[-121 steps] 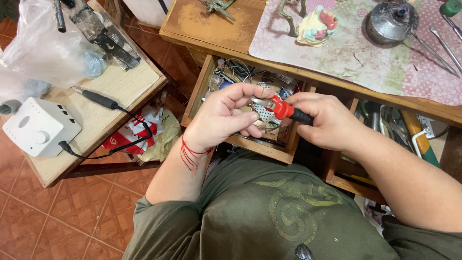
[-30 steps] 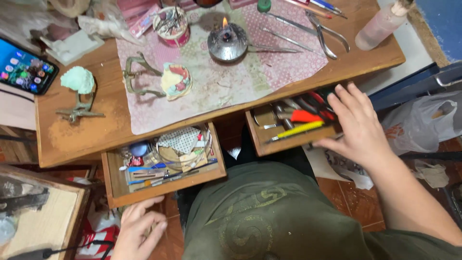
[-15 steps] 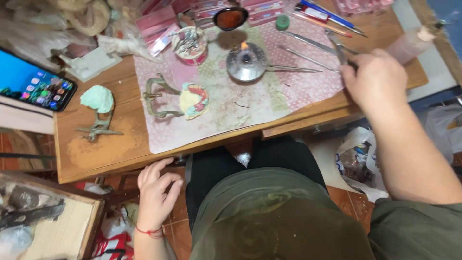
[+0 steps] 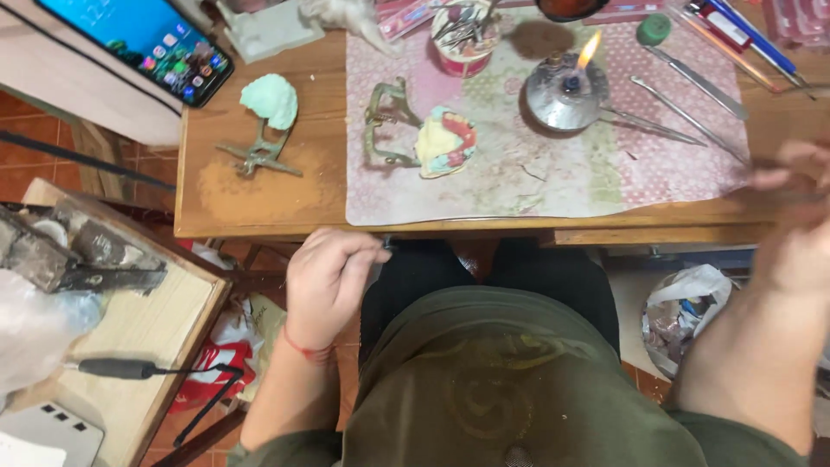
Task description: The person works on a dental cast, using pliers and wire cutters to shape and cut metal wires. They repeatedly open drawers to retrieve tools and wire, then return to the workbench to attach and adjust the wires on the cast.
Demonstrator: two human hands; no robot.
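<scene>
The person is sitting at a wooden table (image 4: 259,195), and everything here is placed by the little spirit burner (image 4: 566,95) burning on the pink patterned mat (image 4: 536,173).

The right hand (image 4: 795,186) is hanging at the table's front edge, out to the right of the burner and nearer the person. It is blurred; the fingers look loosely curled, but I cannot tell whether they are pinching anything. A thin dark streak near the fingertips may be a tool, or only blur.

The thing closest to that hand is a long metal instrument (image 4: 687,130) lying on the mat just right of the burner. Its long axis is running slantwise, from a tip near the burner down toward the hand, so its near end is pointing almost at the fingers. A second flat metal tool (image 4: 696,82) is lying beyond it, roughly parallel.

The left hand (image 4: 328,281) is well off to the burner's left and below the table edge, closed in a loose fist at a small dark knob (image 4: 385,248) under the tabletop. It is much the farther hand from the instruments.

Left of the burner, a dental model (image 4: 445,143) with pink wax and teeth is resting on the mat beside a brass articulator frame (image 4: 389,125). Farther left, a green cast (image 4: 270,99) is sitting on a metal stand, and a phone (image 4: 143,39) is lying beyond that.
</scene>
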